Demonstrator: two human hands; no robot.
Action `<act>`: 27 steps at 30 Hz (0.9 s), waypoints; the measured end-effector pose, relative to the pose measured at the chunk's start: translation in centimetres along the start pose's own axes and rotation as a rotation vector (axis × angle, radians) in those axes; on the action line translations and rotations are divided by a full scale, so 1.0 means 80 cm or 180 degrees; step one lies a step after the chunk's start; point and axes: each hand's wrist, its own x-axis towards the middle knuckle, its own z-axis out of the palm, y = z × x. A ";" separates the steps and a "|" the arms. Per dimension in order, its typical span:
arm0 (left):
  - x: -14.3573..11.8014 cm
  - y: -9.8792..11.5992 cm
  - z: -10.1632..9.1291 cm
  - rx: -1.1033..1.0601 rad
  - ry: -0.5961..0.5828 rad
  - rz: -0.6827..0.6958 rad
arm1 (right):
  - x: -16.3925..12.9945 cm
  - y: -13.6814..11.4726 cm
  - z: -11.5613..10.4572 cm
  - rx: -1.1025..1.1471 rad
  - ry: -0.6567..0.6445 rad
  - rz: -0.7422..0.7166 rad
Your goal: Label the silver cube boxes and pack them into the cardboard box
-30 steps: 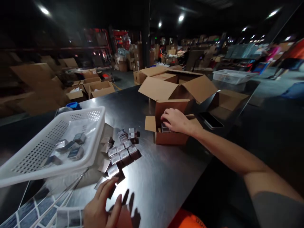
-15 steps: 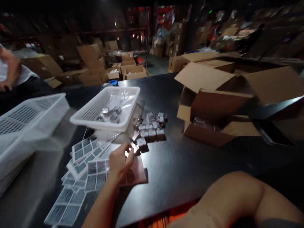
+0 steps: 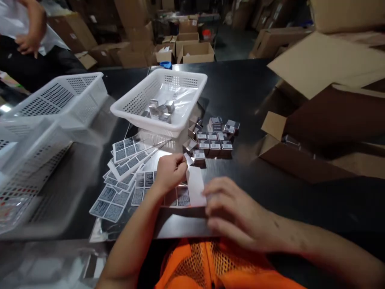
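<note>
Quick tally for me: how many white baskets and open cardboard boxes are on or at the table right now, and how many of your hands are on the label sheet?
White baskets: 3, namely the near-centre basket, the left basket, and a blurred one at the left edge.
Open cardboard boxes on the table: 2, small and large.
Hands on the label sheet: 2, left hand and right hand.
Total: 7.

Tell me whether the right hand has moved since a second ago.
Yes. The right hand has left the small open carton and now rests near the sticker sheet, beside the left hand.
</note>
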 end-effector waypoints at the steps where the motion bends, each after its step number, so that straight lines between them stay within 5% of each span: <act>1: -0.003 0.004 0.001 -0.0053 -0.0061 0.0076 | 0.008 0.012 0.003 0.0112 0.0147 0.0082; 6: -0.012 0.010 0.006 -0.0275 -0.0365 0.0201 | 0.033 0.053 0.024 0.1141 0.0425 0.1103; 10: -0.008 0.002 0.012 0.0487 0.0134 -0.0123 | 0.033 0.066 0.023 0.1113 0.0461 0.1599; 15: -0.010 -0.007 0.027 0.1027 0.0422 0.0008 | 0.021 0.080 0.017 0.0856 0.0276 0.1254; 22: -0.014 -0.008 0.031 0.1265 0.0497 0.0146 | 0.017 0.079 0.026 0.1327 -0.0154 0.1450; 27: -0.005 -0.009 0.026 0.1792 0.0316 -0.0253 | 0.014 0.065 0.027 0.0397 0.0223 0.0215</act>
